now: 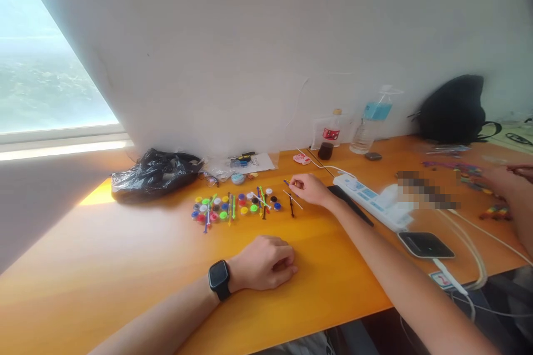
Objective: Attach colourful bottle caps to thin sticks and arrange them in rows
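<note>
My left hand point(264, 263), below a black watch point(219, 277), rests on the orange table with its fingers curled in and nothing visible in them. My right hand point(310, 188) pinches a small blue plastic stick point(286, 183) between thumb and fingertips. Just under it lie a black arrow-shaped stick point(292, 206) and a white stick point(296, 201). To the left sit rows of small round coloured caps point(224, 214). Several plastic arrow-shaped sticks lie across them, among them a yellow one point(230, 211) and a green one point(234, 208).
A black plastic bag point(154, 175) lies at the back left, near paper point(260, 162). Behind my right hand stand a cola bottle point(332, 133) and a water bottle point(366, 127). A power strip point(370, 199) and phone point(425, 244) lie right. Another person's arm point(514, 194) reaches in.
</note>
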`<state>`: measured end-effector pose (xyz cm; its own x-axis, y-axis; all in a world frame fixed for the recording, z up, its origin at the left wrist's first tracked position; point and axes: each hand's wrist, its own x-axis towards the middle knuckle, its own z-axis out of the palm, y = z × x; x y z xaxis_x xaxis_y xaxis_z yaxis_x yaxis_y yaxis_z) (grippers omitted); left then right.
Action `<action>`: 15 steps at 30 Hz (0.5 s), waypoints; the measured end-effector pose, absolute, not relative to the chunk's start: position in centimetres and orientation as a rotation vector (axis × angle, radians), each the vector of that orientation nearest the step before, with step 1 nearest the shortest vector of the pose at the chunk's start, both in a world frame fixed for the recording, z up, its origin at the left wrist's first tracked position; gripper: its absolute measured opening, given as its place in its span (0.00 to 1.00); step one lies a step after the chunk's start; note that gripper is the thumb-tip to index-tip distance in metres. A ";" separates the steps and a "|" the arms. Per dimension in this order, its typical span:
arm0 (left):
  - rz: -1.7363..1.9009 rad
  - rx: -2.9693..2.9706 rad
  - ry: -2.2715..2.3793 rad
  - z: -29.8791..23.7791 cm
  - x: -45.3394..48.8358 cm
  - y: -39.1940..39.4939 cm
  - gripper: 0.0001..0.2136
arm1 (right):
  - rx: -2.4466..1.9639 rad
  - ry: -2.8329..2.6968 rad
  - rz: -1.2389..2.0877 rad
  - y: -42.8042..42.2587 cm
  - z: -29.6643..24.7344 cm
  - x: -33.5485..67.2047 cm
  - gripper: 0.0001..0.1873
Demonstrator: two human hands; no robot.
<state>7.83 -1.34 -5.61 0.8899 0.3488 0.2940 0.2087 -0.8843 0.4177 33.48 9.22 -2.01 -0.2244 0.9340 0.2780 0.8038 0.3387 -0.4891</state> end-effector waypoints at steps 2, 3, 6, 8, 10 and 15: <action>0.520 2.677 0.409 -5.6 7.8 -1.3 0.07 | -1.566 -2.127 0.377 9.4 -2.2 34.0 0.13; 0.522 2.677 0.410 -5.6 7.8 -1.3 0.07 | -1.596 -2.144 0.391 9.4 -2.3 34.1 0.14; 0.522 2.680 0.416 -5.7 7.9 -1.3 0.07 | -1.671 -2.192 0.385 9.4 -2.8 34.1 0.16; 0.518 2.684 0.422 -5.8 7.9 -1.3 0.07 | -1.702 -2.224 0.376 9.4 -3.0 34.1 0.14; 0.516 2.682 0.427 -5.9 7.9 -1.3 0.07 | -1.709 -2.246 0.366 9.4 -3.0 34.2 0.12; 0.531 2.676 0.412 -6.0 8.0 -1.2 0.07 | -1.671 -2.047 0.142 10.1 -2.2 35.7 0.11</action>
